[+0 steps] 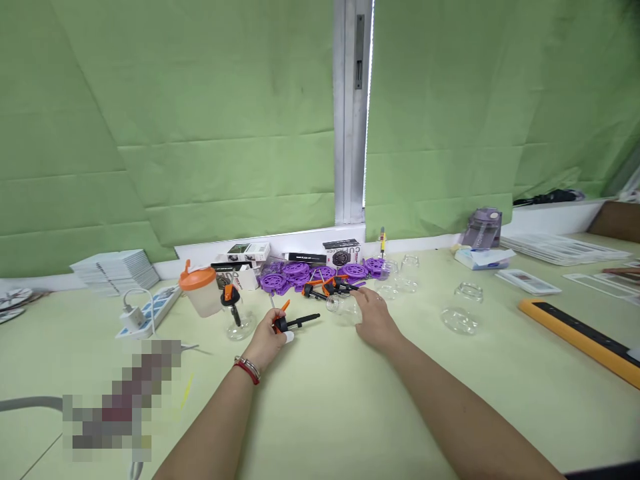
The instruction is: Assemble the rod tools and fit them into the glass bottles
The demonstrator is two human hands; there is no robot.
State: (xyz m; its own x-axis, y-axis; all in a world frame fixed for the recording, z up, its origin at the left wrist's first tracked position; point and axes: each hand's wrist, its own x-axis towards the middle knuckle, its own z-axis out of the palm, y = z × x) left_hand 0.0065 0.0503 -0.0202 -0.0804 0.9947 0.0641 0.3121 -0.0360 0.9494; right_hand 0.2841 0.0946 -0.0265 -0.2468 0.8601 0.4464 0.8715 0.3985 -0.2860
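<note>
Left hand [267,340] is low on the counter [350,400], fingers pinched around a black pump head [296,322] with an orange lever; its nozzle points right. A red and silver bracelet sits on that wrist.

Right hand [375,319] lies palm down with fingers loosely spread, fingertips touching a clear glass bottle [344,307] that lies on its side just left of it. Can't tell if there's any real grip on it.

Pump head and bottle are near each other but apart, centre of the counter, in front of the parts pile.

Around them:
- Assembled bottle [235,321] with a pump already fitted stands upright just left of the left hand.
- Orange-lidded cup [200,291] behind it, power strip [150,310] further left with a white plug in it.
- Loose spare pumps [325,288] directly behind the lying bottle, touching the purple discs [310,273] heaped against the sill.
- 2 small boxes [249,252] at the wall.
- Empty clear jars [400,273] right of the discs, 1 more jar [463,308] well apart to the right.
- Yellow-and-black bar [580,337] at the right edge, angled.
- Stack of white cards [117,270] far left.
- Green curtain [200,133] covers the window behind.

Nothing lies between the 2 hands; the clutter is all behind them.
</note>
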